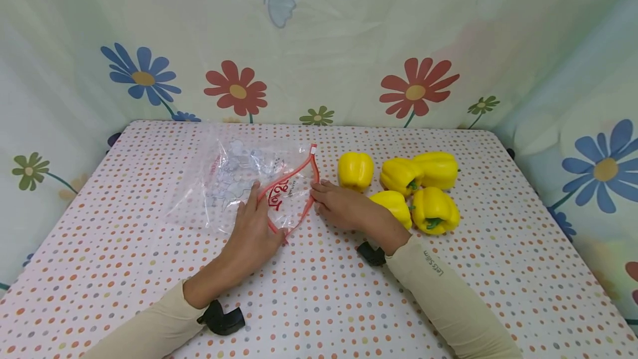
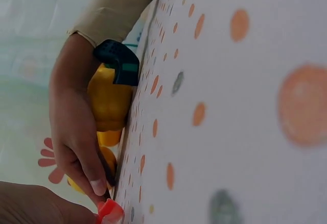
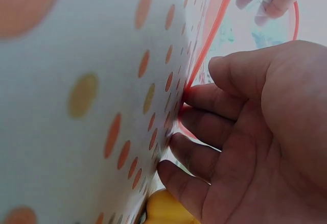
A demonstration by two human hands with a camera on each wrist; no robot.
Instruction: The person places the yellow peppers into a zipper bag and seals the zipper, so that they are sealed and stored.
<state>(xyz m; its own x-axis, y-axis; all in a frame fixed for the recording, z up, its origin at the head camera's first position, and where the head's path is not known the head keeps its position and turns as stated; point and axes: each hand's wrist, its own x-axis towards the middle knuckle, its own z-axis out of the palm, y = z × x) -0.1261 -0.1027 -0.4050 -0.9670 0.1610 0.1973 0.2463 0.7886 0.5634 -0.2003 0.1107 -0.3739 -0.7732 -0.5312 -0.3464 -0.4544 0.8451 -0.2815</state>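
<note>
1. A clear plastic zip bag (image 1: 231,184) with a red-edged mouth lies on the white tablecloth with coloured dots (image 1: 319,303), left of the peppers. Its red zip strip (image 1: 317,173) stands parted in a pointed oval facing right, with red lettering (image 1: 278,195) visible within the oval.

2. The person's left hand (image 1: 254,237) pinches the bag's mouth: its fingers reach over the far-left part of the strip, and the thumb lies at the near corner.

3. The right hand (image 1: 344,206) touches the right side of the strip with its fingertips; its fingers are loosely extended, the thumb apart from them.

4. Five glossy yellow bell peppers (image 1: 436,212) sit clustered beyond and to the right of the right hand, one partly hidden by its wrist.

5. Both arms wear beige fabric sleeves (image 1: 441,292) and black curved wrist mounts (image 1: 222,320).

6. Behind the table hangs a pale curtain (image 1: 344,43) printed with flowers and a butterfly.
</note>
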